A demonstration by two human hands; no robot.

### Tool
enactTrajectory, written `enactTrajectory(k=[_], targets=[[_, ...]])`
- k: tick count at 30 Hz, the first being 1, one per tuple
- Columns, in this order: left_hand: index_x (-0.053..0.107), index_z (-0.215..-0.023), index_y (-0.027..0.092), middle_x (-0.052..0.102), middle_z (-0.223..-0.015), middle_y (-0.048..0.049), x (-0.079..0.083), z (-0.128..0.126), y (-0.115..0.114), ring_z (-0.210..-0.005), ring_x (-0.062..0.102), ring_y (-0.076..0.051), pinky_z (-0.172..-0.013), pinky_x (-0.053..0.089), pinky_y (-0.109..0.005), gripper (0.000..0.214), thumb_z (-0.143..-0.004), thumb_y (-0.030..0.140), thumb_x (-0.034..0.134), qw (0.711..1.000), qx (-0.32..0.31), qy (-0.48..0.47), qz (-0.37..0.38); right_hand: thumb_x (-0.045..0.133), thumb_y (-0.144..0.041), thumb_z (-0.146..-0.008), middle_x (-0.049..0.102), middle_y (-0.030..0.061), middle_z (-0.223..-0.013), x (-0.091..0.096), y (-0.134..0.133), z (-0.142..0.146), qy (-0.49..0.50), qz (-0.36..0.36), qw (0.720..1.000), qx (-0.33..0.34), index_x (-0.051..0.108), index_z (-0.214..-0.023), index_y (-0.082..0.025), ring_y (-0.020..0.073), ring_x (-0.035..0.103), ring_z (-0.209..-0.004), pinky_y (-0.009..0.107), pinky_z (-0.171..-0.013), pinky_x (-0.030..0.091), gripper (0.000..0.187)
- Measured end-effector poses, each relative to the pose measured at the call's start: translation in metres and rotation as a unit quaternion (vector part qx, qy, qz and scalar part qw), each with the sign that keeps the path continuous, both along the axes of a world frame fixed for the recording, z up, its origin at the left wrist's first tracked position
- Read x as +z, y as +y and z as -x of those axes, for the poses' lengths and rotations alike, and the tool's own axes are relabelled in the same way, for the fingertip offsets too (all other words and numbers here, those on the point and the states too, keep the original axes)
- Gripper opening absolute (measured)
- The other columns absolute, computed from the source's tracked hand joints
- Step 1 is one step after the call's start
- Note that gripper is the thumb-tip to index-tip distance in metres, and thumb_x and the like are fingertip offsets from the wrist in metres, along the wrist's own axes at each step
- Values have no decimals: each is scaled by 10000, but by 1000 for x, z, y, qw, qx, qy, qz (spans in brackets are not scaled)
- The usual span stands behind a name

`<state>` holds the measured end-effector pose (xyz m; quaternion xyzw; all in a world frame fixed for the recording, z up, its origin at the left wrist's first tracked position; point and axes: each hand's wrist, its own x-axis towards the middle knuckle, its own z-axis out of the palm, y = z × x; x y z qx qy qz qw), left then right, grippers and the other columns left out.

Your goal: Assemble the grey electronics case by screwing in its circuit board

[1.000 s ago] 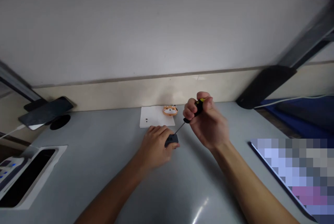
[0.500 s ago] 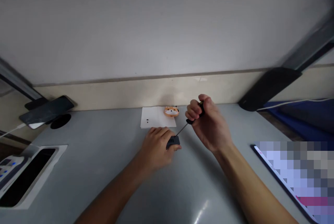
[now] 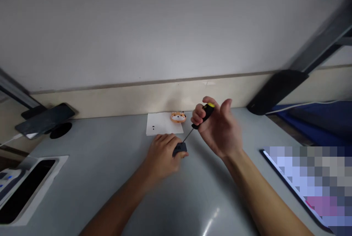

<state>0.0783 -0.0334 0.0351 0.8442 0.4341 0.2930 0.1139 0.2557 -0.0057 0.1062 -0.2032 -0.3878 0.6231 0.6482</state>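
Observation:
My left hand (image 3: pixel 162 155) presses down on a small dark grey vented part (image 3: pixel 179 149) on the grey table (image 3: pixel 110 177), fingers curled over it. My right hand (image 3: pixel 218 127) grips a screwdriver (image 3: pixel 202 115) with a black handle and yellow cap, thumb lifted off. Its thin shaft slants down to the left and its tip meets the grey part. Just beyond lies a white sheet of paper (image 3: pixel 162 123) with two tiny dark screws (image 3: pixel 153 127) on it, and an orange animal-faced shell (image 3: pixel 178 117) rests at the sheet's far right corner.
A dark phone (image 3: pixel 44 120) leans on a stand at far left, with a white tray-like device (image 3: pixel 24 188) below it. A black lamp base (image 3: pixel 276 91) stands at the right by the wall. A blurred screen (image 3: pixel 308 177) lies at the right edge.
My right hand has shifted its grip on the screwdriver handle: the thumb lifted away and the yellow cap shows again. The left hand stays on the grey part.

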Motion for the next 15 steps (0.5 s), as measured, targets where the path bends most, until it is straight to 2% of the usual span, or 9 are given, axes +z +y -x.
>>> enactTrajectory(k=[2, 4, 8, 12, 15], targets=[[613, -946, 216, 690, -954, 0, 0, 0, 0, -893, 632, -202, -837, 414, -376, 167, -885, 297, 745, 1000, -2, 0, 1, 614, -417, -947, 450, -7, -749, 1, -1, -1, -6, -6, 1000, 0, 598, -943, -291, 153, 487, -660, 298, -644, 484, 127], [610, -947, 215, 695, -965, -4, 0, 0, 0, -897, 635, -203, -839, 416, -375, 164, -888, 292, 741, 1000, -2, 0, 3, 658, -339, -911, 509, 1, -801, 1, -2, -2, -23, -12, 1000, 0, 592, -913, -289, 159, 525, -711, 305, -694, 499, 83], [611, -951, 221, 694, -951, -4, 0, 0, -1, -905, 640, -205, -860, 422, -377, 162, -888, 291, 743, 1000, 2, -7, 3, 633, -402, -915, 595, 38, -936, 1, -1, -8, -73, -22, 997, -9, 640, -937, -273, 193, 577, -820, 352, -787, 522, 131], [616, -943, 218, 694, -956, -10, 0, 0, 0, -894, 640, -208, -844, 428, -379, 161, -881, 287, 747, 1000, -2, -5, 4, 613, -423, -927, 538, 21, -827, 0, 1, -9, -63, -13, 998, 12, 649, -986, -281, 189, 552, -738, 361, -734, 524, 158], [624, -957, 221, 701, -976, -14, -1, 0, 0, -891, 640, -211, -834, 429, -383, 169, -875, 296, 752, 1000, 1, -1, 5, 543, -547, -949, 474, 12, -763, -1, 1, -6, -46, 0, 999, -10, 623, -999, -301, 195, 517, -685, 374, -704, 526, 263]])
